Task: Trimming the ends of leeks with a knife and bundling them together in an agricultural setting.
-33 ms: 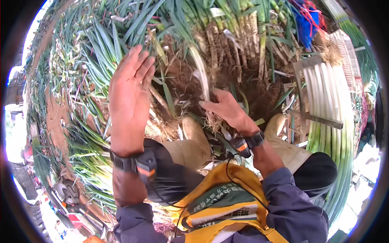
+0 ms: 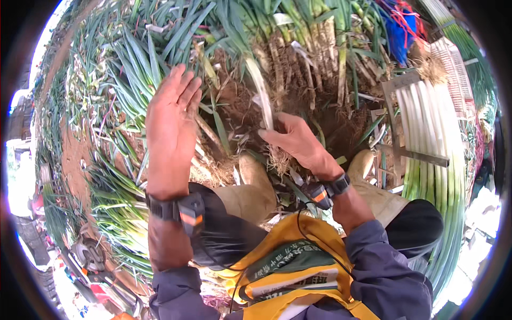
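My right hand (image 2: 298,143) pinches a long green onion (image 2: 259,88) just above its roots, thumb on the near side. Its white stalk slants up and away, and the green leaves run into the heap beyond. Pale stringy roots (image 2: 280,160) dangle under my fingers. Raised to the left, my left hand (image 2: 172,136) is open and holds nothing, its fingers stretched forward and slightly apart. It is apart from the held onion, above leafy onions (image 2: 141,69). Unpeeled, soil-covered onions (image 2: 282,64) lie in a row straight ahead.
At the right, clean white onions (image 2: 429,112) lie side by side against a frame of flat bars (image 2: 392,117). Beyond are a pale plastic basket (image 2: 453,69) and a blue bag with red strings (image 2: 396,32). My tan boots (image 2: 253,176) flank dark soil. More onions (image 2: 117,208) lie left.
Hardly anything differs. The view has shifted slightly; my right hand keeps its grip on the green onion and my left hand stays raised and open.
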Action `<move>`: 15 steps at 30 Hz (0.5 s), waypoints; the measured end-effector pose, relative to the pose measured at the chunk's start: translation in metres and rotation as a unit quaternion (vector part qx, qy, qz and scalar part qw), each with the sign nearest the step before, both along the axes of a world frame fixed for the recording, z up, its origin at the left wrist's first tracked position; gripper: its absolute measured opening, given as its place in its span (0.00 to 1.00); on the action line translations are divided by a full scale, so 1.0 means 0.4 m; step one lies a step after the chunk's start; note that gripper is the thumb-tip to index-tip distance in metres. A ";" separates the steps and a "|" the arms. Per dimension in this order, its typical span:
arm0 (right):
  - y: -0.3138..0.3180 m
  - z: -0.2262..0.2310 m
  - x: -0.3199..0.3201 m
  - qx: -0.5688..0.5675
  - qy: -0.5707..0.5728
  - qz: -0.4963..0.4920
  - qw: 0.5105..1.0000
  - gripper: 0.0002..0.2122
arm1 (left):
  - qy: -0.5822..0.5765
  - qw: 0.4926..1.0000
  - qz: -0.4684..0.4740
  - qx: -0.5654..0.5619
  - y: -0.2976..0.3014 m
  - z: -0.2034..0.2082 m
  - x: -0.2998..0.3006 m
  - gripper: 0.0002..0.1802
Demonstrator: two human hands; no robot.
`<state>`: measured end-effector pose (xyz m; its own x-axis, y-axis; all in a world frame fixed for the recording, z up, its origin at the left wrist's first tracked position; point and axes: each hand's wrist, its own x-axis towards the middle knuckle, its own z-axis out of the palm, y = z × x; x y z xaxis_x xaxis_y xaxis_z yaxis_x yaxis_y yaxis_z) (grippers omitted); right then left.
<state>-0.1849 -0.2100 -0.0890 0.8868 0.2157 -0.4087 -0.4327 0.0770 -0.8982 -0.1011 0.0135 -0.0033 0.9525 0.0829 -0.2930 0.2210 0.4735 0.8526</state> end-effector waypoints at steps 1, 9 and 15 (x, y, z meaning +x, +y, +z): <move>0.010 0.076 -0.002 0.007 -0.035 -0.011 0.999 0.14 | 0.032 0.999 0.003 0.029 0.004 -0.013 0.014 0.28; -0.009 0.267 -0.216 -0.093 -0.144 0.122 0.977 0.17 | 0.059 0.979 -0.183 -0.072 -0.096 -0.149 0.083 0.31; -0.059 0.113 -0.319 -0.246 -0.270 0.165 0.916 0.20 | 0.010 0.991 -0.086 -0.106 -0.124 -0.100 0.115 0.17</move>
